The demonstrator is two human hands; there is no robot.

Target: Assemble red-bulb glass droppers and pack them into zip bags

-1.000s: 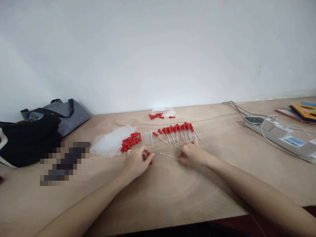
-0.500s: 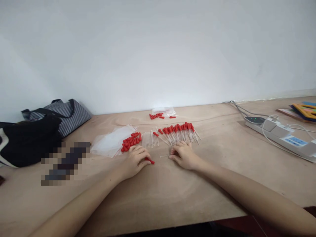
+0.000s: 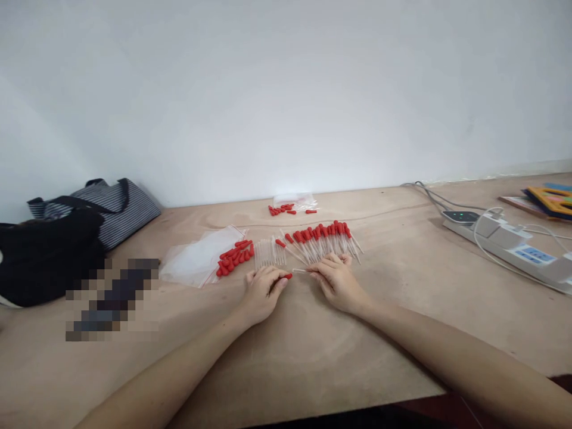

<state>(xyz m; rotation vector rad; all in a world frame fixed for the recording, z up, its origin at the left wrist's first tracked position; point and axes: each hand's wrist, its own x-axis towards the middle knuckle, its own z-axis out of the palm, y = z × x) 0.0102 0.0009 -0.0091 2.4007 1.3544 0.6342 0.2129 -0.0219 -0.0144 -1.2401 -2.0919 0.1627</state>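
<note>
My left hand (image 3: 263, 290) pinches a small red rubber bulb (image 3: 288, 276) by its fingertips. My right hand (image 3: 336, 281) pinches a thin clear glass tube (image 3: 300, 271), whose free end points at the bulb, a short gap apart. Just beyond my hands lies a row of finished droppers with red bulbs (image 3: 324, 238). A bunch of bare glass tubes (image 3: 269, 252) lies left of that row. Loose red bulbs (image 3: 235, 255) sit at the mouth of a clear zip bag (image 3: 196, 260).
A second small bag with red bulbs (image 3: 292, 205) lies near the wall. A striped bag (image 3: 109, 205) and a black bag (image 3: 44, 253) sit at the left. A white power strip (image 3: 513, 247) with cables lies at the right, with coloured boards (image 3: 547, 201) behind it.
Both hands have come together toward the middle. The left hand lifted the red bulb off the table and moved right; the right hand brought the glass tube left toward it.
</note>
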